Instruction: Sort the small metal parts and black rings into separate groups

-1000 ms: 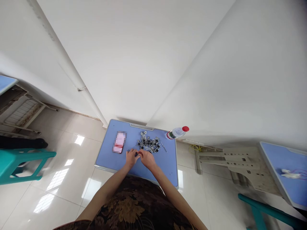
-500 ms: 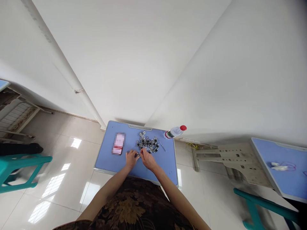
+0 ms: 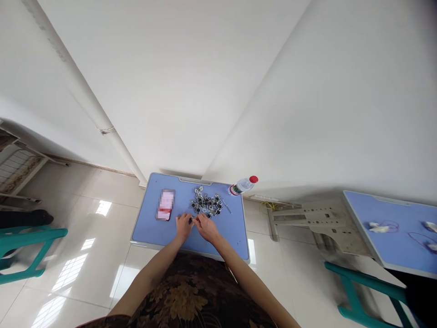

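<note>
Over the near part of a blue desk [image 3: 146,228], my left hand [image 3: 183,226] is closed around a small dark metal piece [image 3: 190,220]. My right hand [image 3: 205,227] meets it from the right, fingers pinched at the same spot; what its fingertips grip is too small to make out. Just beyond both hands lies a pile of small black and silver metal parts [image 3: 206,202]. A thin clear stick-like item [image 3: 226,206] rests to the right of the pile. A phone [image 3: 165,205] with a pinkish screen lies to the left.
A clear bottle with a red cap [image 3: 243,186] is at the desk's back right corner. A white wall rises behind the desk. Green stools [image 3: 30,269] stand at left and right. Another blue desk [image 3: 392,246] holding cables is at right.
The view has shifted slightly, moving the desk a little left in the picture. My right fingers have drawn lower and closer to my left fingertips.
</note>
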Available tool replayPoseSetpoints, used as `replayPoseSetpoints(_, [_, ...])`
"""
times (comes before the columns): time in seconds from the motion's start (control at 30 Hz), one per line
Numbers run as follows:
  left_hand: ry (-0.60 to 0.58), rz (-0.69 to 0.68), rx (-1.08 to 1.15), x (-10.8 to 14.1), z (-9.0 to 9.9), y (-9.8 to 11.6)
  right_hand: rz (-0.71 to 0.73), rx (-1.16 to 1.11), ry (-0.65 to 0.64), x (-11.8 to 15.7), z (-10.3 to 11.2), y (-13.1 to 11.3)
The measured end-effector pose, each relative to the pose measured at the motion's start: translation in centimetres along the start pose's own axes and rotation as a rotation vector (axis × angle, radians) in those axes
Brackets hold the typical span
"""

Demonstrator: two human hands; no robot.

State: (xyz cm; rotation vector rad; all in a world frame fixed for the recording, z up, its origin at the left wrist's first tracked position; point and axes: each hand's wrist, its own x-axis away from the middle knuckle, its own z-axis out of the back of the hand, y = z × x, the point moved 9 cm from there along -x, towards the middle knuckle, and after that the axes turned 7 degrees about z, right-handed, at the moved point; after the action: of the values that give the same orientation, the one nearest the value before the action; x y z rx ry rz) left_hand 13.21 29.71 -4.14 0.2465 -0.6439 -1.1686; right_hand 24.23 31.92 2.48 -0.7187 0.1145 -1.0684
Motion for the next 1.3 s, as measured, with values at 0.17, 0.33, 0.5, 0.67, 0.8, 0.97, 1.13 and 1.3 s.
replayPoseSetpoints(0.17, [0.004,0.005,-0.016,-0.1,0.3,0.1,-0.105,-0.028,0.106,-0.5,0.4,1.0])
replayPoseSetpoints(0.33, [0.013,-0.022,-0.037,-0.2,0.2,0.1,-0.123,0.024,0.058,-1.9,0.8,-0.1])
replayPoseSetpoints(0.5, [0.023,-0.03,-0.075,-0.6,-1.1,-0.8,-0.063,0.114,-0.075,-2.7,1.0,-1.7])
replayPoseSetpoints(0.67, [0.021,-0.032,-0.094,-0.9,-1.4,-1.1,0.021,0.184,-0.148,-2.7,0.2,-2.4])
replayPoseSetpoints(0.8, [-0.01,-0.027,-0.095,-0.8,-0.9,-0.5,0.055,0.201,-0.129,-2.5,0.3,-2.3])
replayPoseSetpoints(0.97, [0.005,-0.016,-0.078,-0.7,-0.6,0.0,0.04,0.174,-0.072,-2.2,1.0,-2.3])
replayPoseSetpoints(1.13, [-0.009,-0.002,-0.091,-0.8,-0.6,0.1,-0.071,0.189,-0.084,-2.0,1.4,-2.4])
replayPoseSetpoints(1.3, [-0.038,0.005,-0.096,-0.7,-0.1,0.4,-0.029,0.18,-0.132,-2.0,1.5,-3.2])
